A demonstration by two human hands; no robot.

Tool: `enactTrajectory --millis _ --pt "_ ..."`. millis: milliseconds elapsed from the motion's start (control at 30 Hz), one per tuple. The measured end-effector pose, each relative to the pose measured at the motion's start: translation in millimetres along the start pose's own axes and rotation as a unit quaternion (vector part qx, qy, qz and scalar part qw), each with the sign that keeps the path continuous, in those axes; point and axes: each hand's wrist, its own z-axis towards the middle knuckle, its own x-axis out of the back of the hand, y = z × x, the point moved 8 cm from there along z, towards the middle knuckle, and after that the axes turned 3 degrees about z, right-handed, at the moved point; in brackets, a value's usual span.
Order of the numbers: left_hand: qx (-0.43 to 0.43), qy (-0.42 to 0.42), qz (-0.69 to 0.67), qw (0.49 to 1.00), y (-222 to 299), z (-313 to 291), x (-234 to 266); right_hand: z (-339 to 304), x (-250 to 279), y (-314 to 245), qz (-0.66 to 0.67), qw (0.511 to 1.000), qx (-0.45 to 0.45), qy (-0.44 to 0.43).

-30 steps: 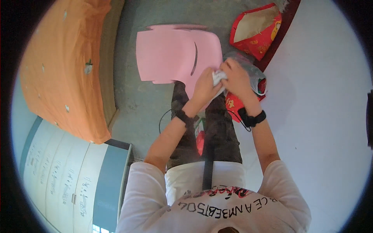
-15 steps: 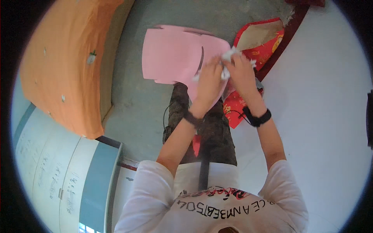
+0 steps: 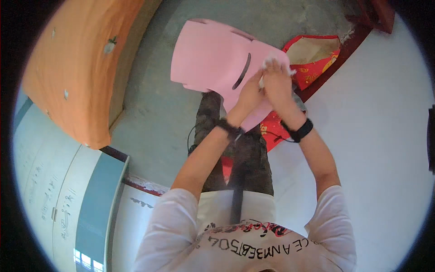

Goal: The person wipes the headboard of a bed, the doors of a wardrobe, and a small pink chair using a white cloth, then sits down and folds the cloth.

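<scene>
A pink plastic chair [image 3: 208,52] with a curved dark slot lies tilted in front of my legs. My right hand [image 3: 277,86] presses a crumpled white cloth [image 3: 268,62] against the chair's right part, its fingers bent over it. Close beside it, my left hand [image 3: 249,95] touches the cloth's near edge, with the fingertips partly behind the right hand. Scraps of white show between the two hands and past the right fingers. Dark bands circle both wrists.
Right of the chair are a red patterned bag or mat [image 3: 312,59] with a beige inside and another red patterned piece [image 3: 272,124]. An orange-covered piece of furniture [image 3: 81,68] stands at left, above a pale cabinet [image 3: 59,181]. A white wall [image 3: 362,136] borders the right.
My hands have drawn together, the right now partly over the left, with the cloth bunched mostly beneath the right. In view, the chair and both hands sit slightly farther right.
</scene>
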Motion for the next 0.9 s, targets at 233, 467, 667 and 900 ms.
enactTrajectory --millis 233,467,667,900 --pt "0.041 0.038 -0.036 0.998 -32 15 -2 21 -12 -9 0.002 0.997 0.067 0.031" --pt "0.036 -0.005 0.218 0.975 -126 -86 8 -51 -116 -85 0.034 0.999 0.006 0.005" --pt "0.078 -0.026 0.169 0.982 -118 -65 25 -20 -121 -78 0.027 0.989 -0.006 -0.146" --pt "-0.017 0.055 0.209 0.976 -47 67 26 69 -16 -21 -0.152 0.977 0.113 0.1"
